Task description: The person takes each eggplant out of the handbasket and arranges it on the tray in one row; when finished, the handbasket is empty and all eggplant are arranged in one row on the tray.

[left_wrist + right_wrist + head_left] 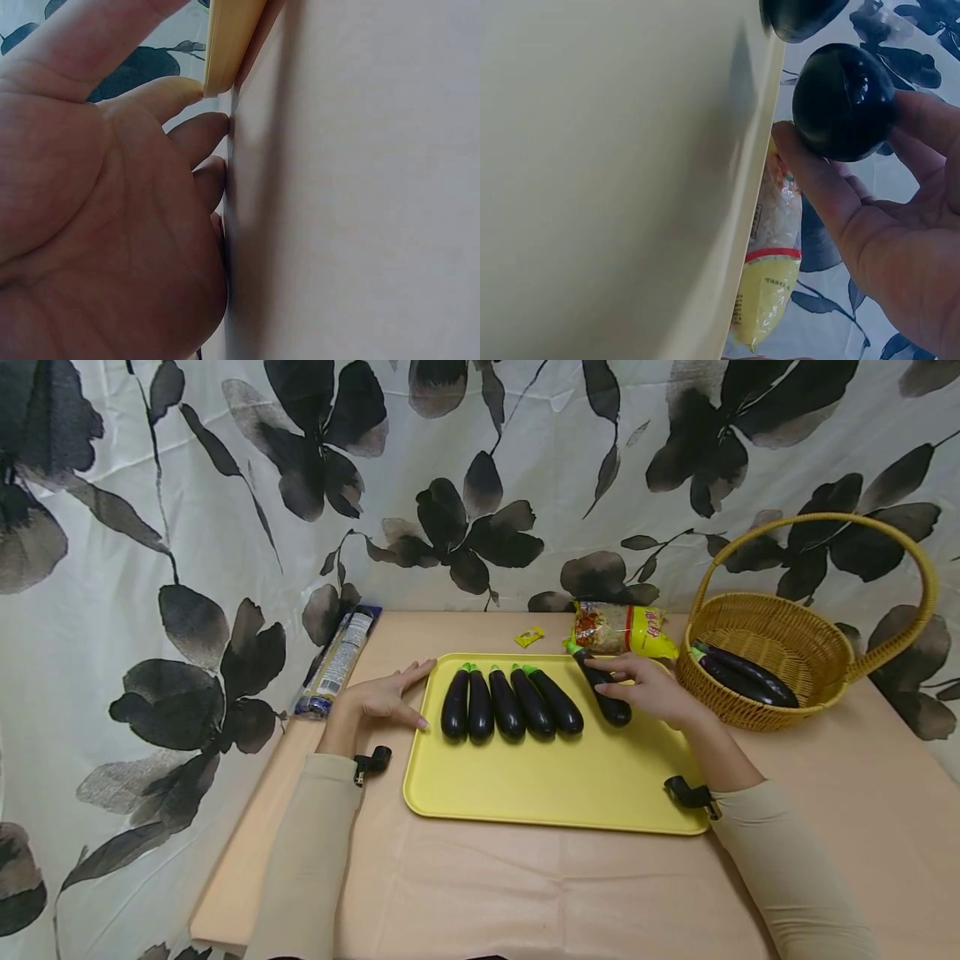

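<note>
One eggplant (617, 710) lies pinched within the right grip (647, 687) (left grip (381, 700), spread, touches the tray (555, 785)).

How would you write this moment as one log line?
right hand: holds eggplant over tray; left hand: touches tray's left edge; tray: five eggplants in row; basket: more eggplant inside

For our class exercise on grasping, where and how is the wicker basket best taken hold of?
Probably at the top of its arched handle, coming from above. The handle is slim, rises well clear of the rim and spans the basket from side to side, so a grip there should lift it fairly level, which matters because at least one eggplant lies inside.
</note>
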Action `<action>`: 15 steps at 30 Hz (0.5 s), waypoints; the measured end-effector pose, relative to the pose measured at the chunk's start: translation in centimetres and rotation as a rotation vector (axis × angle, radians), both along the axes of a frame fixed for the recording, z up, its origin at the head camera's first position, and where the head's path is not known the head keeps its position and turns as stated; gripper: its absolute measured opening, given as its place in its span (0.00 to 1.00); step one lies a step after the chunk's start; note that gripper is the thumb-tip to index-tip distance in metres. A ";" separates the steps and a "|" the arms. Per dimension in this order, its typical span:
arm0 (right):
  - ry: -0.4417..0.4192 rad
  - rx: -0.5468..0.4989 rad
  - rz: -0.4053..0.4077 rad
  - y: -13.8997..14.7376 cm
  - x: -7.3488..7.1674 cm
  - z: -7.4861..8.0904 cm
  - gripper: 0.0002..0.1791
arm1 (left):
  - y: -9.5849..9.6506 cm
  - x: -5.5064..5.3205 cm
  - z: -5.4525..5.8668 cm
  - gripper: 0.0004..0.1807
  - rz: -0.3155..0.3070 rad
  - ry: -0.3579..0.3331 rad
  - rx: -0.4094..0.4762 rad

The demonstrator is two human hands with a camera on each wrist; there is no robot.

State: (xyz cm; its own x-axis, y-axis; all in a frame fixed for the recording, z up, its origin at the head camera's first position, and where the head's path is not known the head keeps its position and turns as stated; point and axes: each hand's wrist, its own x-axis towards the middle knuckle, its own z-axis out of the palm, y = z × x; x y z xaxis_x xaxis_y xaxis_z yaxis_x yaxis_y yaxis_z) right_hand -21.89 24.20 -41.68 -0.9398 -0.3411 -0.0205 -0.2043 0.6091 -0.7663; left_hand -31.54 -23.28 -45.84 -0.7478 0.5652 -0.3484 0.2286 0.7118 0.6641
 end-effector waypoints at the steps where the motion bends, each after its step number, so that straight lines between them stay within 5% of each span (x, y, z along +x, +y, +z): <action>1: -0.004 0.002 0.009 -0.1 0.0 0.0 0.29 | 0.0 0.0 0.0 0.75 0.000 0.000 -0.001; 15: -0.089 0.029 0.039 -1.2 -0.2 -0.5 0.29 | 0.0 0.1 0.1 0.75 -0.003 0.006 -0.009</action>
State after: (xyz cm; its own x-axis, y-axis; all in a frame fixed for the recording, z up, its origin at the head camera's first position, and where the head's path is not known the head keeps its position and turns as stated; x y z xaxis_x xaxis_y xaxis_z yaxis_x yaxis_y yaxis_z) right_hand -22.05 23.01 -42.18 -0.9199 -0.3753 -0.1139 -0.1599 0.6242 -0.7647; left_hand -31.41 -23.27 -45.70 -0.7485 0.5640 -0.3488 0.2344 0.7171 0.6563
